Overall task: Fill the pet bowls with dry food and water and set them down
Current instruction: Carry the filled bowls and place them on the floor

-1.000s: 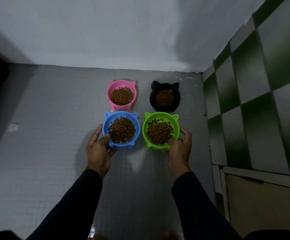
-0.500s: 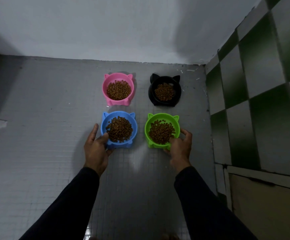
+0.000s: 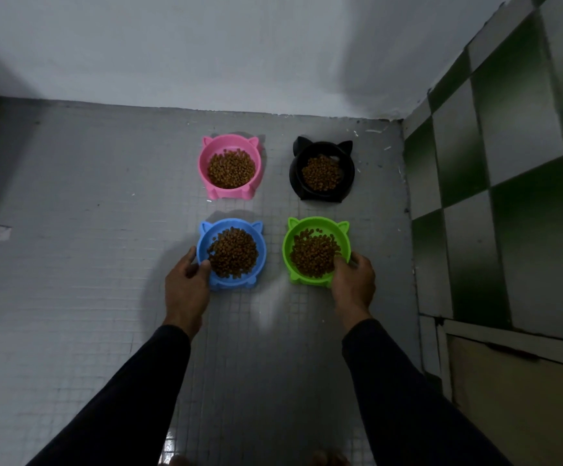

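Several cat-eared bowls of brown dry food stand in a square on the grey tiled floor. The pink bowl (image 3: 251, 150) is far left and the black bowl (image 3: 296, 169) far right. My left hand (image 3: 186, 285) grips the near-left rim of the blue bowl (image 3: 261, 252), thumb over the edge. My right hand (image 3: 354, 284) grips the near-right rim of the green bowl (image 3: 287, 247), thumb inside on the food. Both near bowls rest on the floor.
A white wall (image 3: 239, 55) runs behind the bowls. A green and white checkered tiled wall (image 3: 508, 163) rises on the right, with a beige panel (image 3: 522, 391) low beside it. Bare grey floor (image 3: 71, 264) spreads to the left.
The blue and green bowls have been drawn apart sideways, the gap between them widening. Both hands kept hold of their rims.
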`<state>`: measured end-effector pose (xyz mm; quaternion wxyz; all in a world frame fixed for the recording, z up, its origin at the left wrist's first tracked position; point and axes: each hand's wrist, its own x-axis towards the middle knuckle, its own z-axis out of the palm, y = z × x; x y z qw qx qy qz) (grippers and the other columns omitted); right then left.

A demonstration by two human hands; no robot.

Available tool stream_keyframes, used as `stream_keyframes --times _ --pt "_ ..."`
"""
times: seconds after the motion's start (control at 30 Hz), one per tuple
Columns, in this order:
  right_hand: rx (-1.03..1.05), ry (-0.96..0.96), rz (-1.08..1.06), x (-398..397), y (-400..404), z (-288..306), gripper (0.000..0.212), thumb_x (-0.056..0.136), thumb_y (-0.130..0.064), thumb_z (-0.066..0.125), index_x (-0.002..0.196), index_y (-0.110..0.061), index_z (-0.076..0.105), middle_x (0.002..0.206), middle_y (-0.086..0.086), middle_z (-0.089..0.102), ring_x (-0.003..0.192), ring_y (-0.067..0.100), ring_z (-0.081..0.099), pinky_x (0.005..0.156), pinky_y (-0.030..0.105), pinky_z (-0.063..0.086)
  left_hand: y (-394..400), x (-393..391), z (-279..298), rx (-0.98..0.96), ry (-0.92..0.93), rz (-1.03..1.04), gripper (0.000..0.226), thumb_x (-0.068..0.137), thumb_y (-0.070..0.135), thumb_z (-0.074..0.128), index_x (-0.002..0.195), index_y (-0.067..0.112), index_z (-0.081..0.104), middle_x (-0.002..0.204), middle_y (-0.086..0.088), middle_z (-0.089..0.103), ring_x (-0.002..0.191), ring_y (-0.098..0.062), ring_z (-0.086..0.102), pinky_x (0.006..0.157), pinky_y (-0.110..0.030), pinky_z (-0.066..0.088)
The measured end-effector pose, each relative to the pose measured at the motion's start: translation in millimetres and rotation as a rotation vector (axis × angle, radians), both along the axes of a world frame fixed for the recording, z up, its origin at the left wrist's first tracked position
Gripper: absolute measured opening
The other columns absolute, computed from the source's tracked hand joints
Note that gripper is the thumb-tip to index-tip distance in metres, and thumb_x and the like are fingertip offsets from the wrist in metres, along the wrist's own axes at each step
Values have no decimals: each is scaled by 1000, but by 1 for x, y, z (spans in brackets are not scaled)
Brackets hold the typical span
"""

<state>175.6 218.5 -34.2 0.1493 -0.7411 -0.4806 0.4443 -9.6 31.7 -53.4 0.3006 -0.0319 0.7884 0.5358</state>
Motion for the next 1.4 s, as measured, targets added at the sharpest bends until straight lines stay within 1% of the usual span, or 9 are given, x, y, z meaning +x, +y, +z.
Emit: stream_keyframes --times 0.07,0.13,0.23,0.43,0.7,1.07,1.17,1.3,1.4 --pt "26 -56 58 2 2 0 27 92 -23 64 116 -13 69 111 9 70 103 31 64 79 27 41 -2 0 0 -51 90 -76 41 98 11 64 128 39 67 95 14 77 83 3 68 83 -28 56" --pt "47 -107 130 4 5 0 23 92 -18 61 109 -8 73 106 13 70 99 33 65 79 31 49 -4 -1 -2 -81 148 -107 41 95 10 66 117 44 68 86 17 75 81 -3 69 81 -29 54" --pt "77 -169 191 6 9 0 19 93 -15 59 99 -5 74 97 13 70 85 27 62 69 29 46 -3 -2 -3 -117 187 -101 39 93 8 68 122 34 72 88 5 75 87 -19 72 84 -35 55" --pt "92 -206 184 8 13 2 17 91 -9 59 85 -1 73 87 17 72 73 25 59 64 27 39 -4 -4 1 -207 239 -142 27 90 12 67 111 25 78 82 -1 74 83 -22 71 75 -30 51" --pt "60 -254 229 13 15 -2 23 93 -12 56 100 -1 74 105 22 69 95 36 66 76 36 51 -2 0 11 -302 389 -228 38 80 28 59 109 13 77 71 -1 66 71 -19 61 69 -26 38" --pt "62 -273 278 18 16 -3 23 93 -11 55 102 -1 73 106 23 66 96 36 65 79 37 52 0 2 14 -319 396 -241 39 81 28 57 108 9 77 72 3 64 70 -18 59 65 -22 33" --pt "78 -274 315 20 15 -3 25 93 -11 54 109 1 70 112 25 63 101 38 61 83 37 48 -1 2 12 -357 359 -230 26 90 12 68 115 7 75 80 1 69 83 -30 70 74 -25 40" --pt "59 -267 324 20 10 2 43 95 -19 59 132 2 56 133 25 54 121 38 52 95 37 43 0 -1 12 -407 240 -170 55 92 18 71 144 5 58 112 -19 75 111 -33 68 99 -38 49" --pt "30 -238 346 21 3 9 61 97 -22 59 150 -3 38 149 20 43 135 36 43 106 39 38 3 2 19 -422 198 -203 58 92 24 73 142 1 56 106 -14 73 111 -36 67 90 -35 48"
